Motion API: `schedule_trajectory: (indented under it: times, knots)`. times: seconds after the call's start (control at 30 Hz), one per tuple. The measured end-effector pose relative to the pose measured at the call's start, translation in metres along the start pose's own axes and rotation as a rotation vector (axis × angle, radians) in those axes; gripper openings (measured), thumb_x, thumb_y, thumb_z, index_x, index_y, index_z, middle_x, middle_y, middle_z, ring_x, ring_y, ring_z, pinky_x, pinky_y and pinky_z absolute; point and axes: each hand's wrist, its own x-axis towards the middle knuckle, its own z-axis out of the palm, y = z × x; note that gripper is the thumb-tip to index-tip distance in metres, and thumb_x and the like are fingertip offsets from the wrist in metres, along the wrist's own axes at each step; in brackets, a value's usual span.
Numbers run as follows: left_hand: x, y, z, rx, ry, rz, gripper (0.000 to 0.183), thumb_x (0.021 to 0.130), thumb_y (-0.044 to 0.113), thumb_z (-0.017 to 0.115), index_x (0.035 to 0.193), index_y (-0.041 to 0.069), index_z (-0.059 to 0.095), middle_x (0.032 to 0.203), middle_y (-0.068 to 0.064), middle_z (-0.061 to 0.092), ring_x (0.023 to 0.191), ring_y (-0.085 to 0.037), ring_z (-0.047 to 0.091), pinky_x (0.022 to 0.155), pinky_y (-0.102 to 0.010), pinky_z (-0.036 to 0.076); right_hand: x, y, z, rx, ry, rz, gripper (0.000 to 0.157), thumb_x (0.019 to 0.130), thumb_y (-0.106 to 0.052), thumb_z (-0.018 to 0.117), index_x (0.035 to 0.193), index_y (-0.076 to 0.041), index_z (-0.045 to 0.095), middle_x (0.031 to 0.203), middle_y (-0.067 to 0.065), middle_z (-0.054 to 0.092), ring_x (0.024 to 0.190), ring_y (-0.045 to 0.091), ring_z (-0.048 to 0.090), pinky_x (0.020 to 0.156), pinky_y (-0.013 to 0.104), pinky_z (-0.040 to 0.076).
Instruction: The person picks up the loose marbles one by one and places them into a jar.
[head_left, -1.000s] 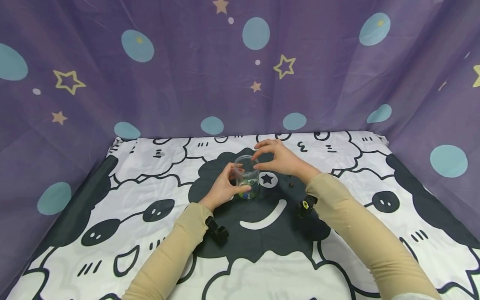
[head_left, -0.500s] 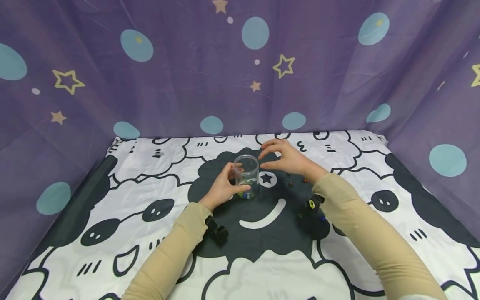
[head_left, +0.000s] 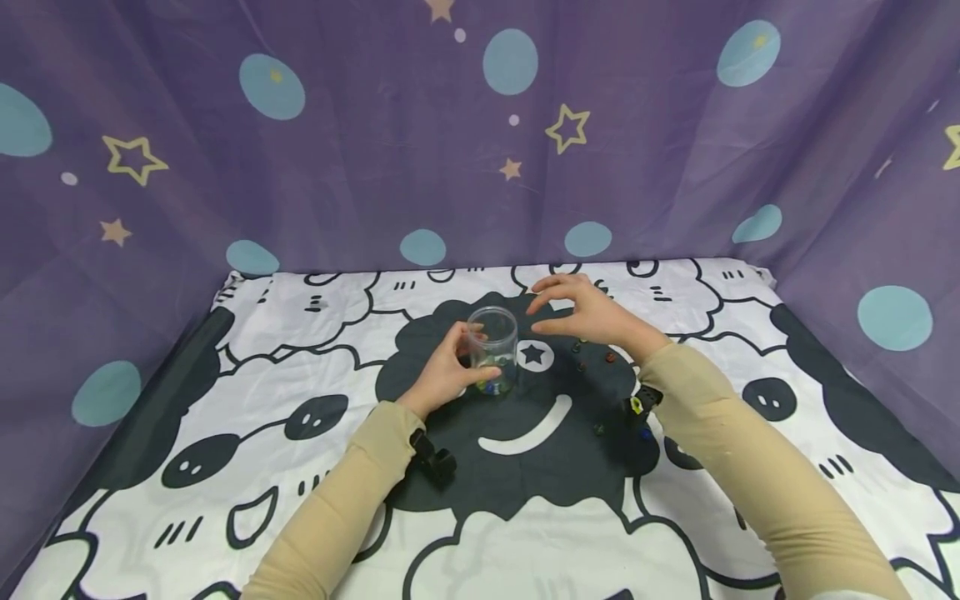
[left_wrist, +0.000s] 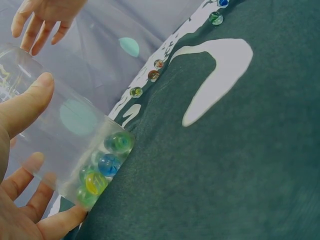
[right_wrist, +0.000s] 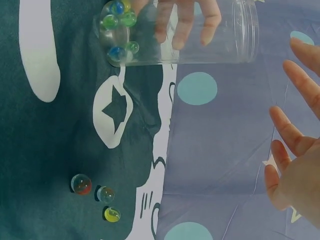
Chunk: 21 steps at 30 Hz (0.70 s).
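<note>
A clear plastic jar without a lid stands on the dark patch of the cloth. My left hand grips its side, thumb in front and fingers behind. Several glass marbles, green, blue and yellow, lie at the jar's bottom. To the right of the jar's rim, my right hand hovers with loosely bent fingers spread apart and nothing between them. Below and right of that hand, loose marbles rest on the cloth: a reddish marble, a yellow marble, a green marble and a blue marble.
A black-and-white cartoon cloth covers the table. Behind and at the sides hangs a purple curtain with stars and blue dots. Each wrist carries a small black camera, such as the left wrist camera.
My right hand has drawn away from the jar's rim, to the right, uncovering more of the loose marbles. The left hand and the jar have stayed in place.
</note>
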Motion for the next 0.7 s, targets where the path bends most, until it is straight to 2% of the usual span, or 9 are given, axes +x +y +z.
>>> schedule_trajectory:
  times: [0.37, 0.7]
  knots:
    - [-0.001, 0.0, -0.001, 0.009, -0.004, 0.023, 0.068, 0.081, 0.015, 0.076, 0.137, 0.007, 0.039, 0.135, -0.016, 0.049, 0.123, -0.033, 0.049, 0.1, -0.049, 0.044, -0.011, 0.008, -0.01, 0.005, 0.005, 0.012, 0.024, 0.084, -0.02, 0.073, 0.106, -0.011, 0.07, 0.141, 0.013, 0.044, 0.134, 0.037, 0.026, 0.107, 0.062, 0.026]
    - [-0.001, 0.0, -0.001, 0.007, -0.014, 0.029, 0.068, 0.081, 0.014, 0.076, 0.137, 0.007, 0.039, 0.135, -0.015, 0.048, 0.124, -0.032, 0.048, 0.101, -0.048, 0.044, -0.031, 0.021, -0.022, -0.006, 0.023, 0.02, 0.022, 0.087, -0.021, 0.07, 0.106, -0.011, 0.07, 0.139, 0.015, 0.045, 0.133, 0.038, 0.028, 0.105, 0.062, 0.029]
